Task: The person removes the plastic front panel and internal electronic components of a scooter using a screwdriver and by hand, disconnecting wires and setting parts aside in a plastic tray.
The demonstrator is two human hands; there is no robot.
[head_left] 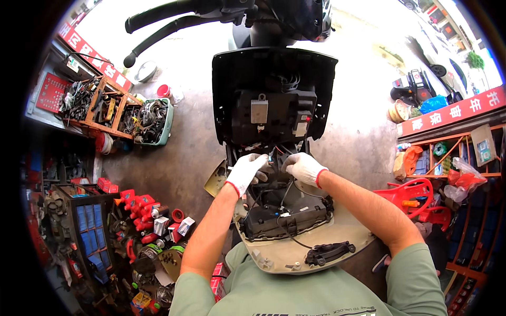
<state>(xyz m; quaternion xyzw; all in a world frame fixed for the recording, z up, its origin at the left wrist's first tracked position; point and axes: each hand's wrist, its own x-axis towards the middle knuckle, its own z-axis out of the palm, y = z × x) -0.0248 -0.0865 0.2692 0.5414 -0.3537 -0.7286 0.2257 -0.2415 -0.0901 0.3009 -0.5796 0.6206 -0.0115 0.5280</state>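
Observation:
My left hand [249, 171], in a white glove with a red cuff, is closed in a pinch at a small pale-blue wire connector [270, 159]. Across a narrow gap, my right hand [304, 168], gloved alike, has its fingertips pressed together; whatever they hold is too small to make out. Dark wires [284, 149] run close by its fingers. Both hands are above the opened body of a scooter, whose black front shell [274, 73] stands upright beyond them. Nearer me lies a detached beige panel [279, 258], bearing a black lamp unit [284, 221] with wires attached.
A handlebar with lever [174, 21] juts out at the top. Tool-filled crates [155, 121] stand at left, with red bottles and boxes [139, 205] on the floor below. A red plastic chair [411, 197] and shelves [453, 152] are at right. A black part [330, 253] rests on the panel.

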